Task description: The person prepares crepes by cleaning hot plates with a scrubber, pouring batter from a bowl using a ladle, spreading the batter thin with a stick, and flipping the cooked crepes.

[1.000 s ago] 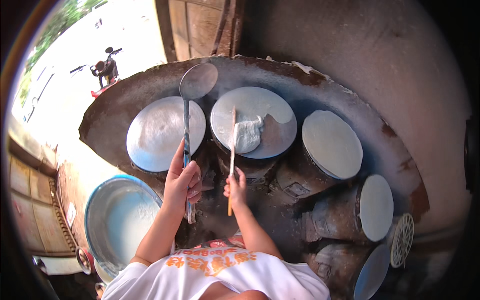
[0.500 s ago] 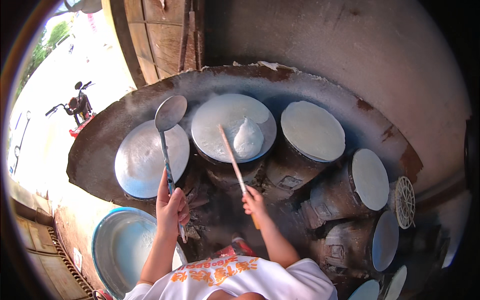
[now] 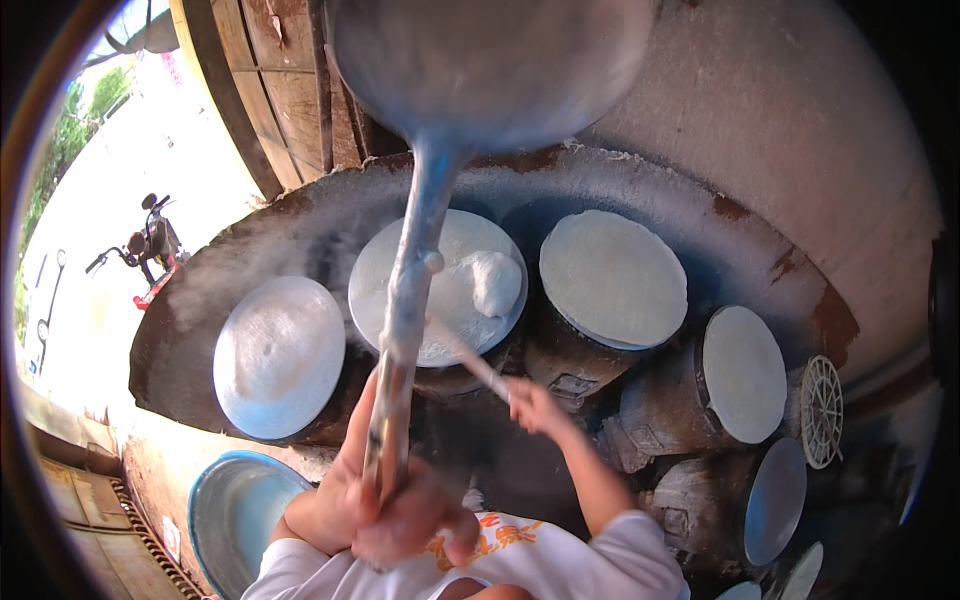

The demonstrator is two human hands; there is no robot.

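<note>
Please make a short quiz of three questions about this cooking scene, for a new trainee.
1. True or false: the left hand holds the ladle by its handle.
2. Which disc bears the folded white lump? A: the far left disc; B: the middle disc; C: the disc right of the middle one.
3. What does the right hand hold?

Key: 1 true; 2 B; 3 a thin stick.
</note>
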